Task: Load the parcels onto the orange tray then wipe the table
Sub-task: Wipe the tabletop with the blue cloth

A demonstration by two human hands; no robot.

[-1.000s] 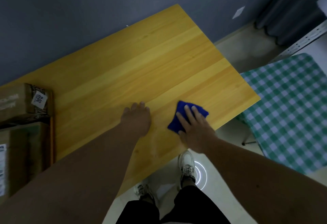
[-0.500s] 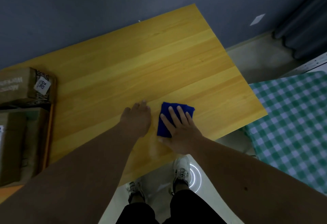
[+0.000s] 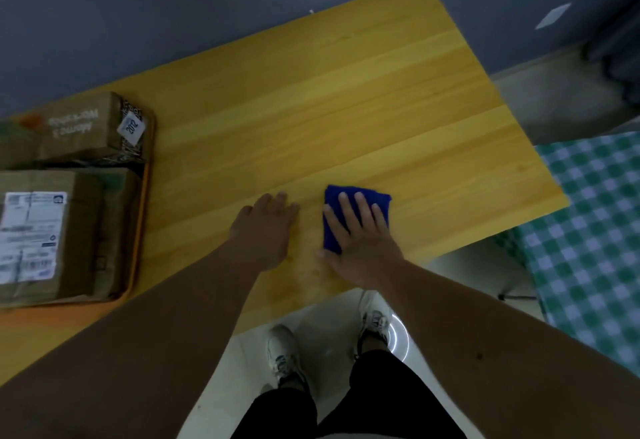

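Yellow wooden tabletop (image 3: 346, 99) runs out from a grey wall, and my right hand (image 3: 363, 241) presses flat on a folded dark-blue cloth (image 3: 334, 227) near its front edge, fingers (image 3: 362, 211) spread across the fabric, gripping nothing. The cloth is a small rectangle, showing beyond my fingertips and thumb side. My left hand (image 3: 265, 227) lies palm-down just beside it, fingers together. Well to the left, two brown cardboard parcels (image 3: 69, 230) fill the orange tray (image 3: 140, 230). A green checked cloth (image 3: 595, 237) hangs off to the right.
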